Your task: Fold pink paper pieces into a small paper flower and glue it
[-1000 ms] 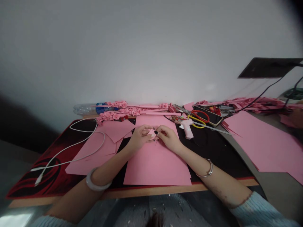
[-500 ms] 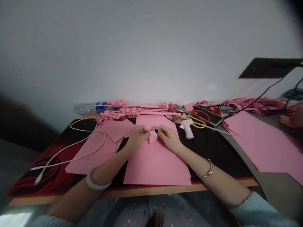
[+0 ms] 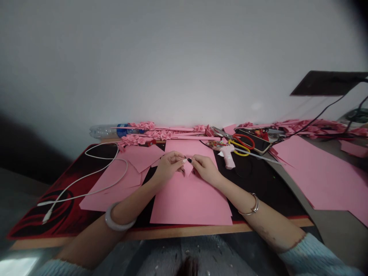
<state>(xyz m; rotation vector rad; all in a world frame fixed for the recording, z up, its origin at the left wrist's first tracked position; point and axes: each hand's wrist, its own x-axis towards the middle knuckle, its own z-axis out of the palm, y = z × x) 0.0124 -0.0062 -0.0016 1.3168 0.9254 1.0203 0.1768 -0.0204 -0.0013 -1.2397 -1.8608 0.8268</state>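
Observation:
Between my two hands is a small folded piece of pink paper (image 3: 188,169), pinched at its upper edge. My left hand (image 3: 170,166) closes on its left side with thumb and fingers. From the right, my right hand (image 3: 205,168) grips it the same way, the two thumb tips almost meeting. My fingers cover much of the piece, so its exact folds are hidden. Under both hands lie large pink paper sheets (image 3: 189,205) on the dark mat.
Right of my hands lie a pale pink glue gun (image 3: 228,156), scissors (image 3: 243,147) with red and yellow handles, and a phone (image 3: 257,143). Pink paper flowers (image 3: 161,135) and a plastic bottle (image 3: 105,132) line the wall. A white cable (image 3: 86,176) crosses the left sheets.
My hands stay in nearly the same place, with fingers shifted slightly on the folded paper, which now shows a different shape. Another person's hand at the far right has gone out of view.

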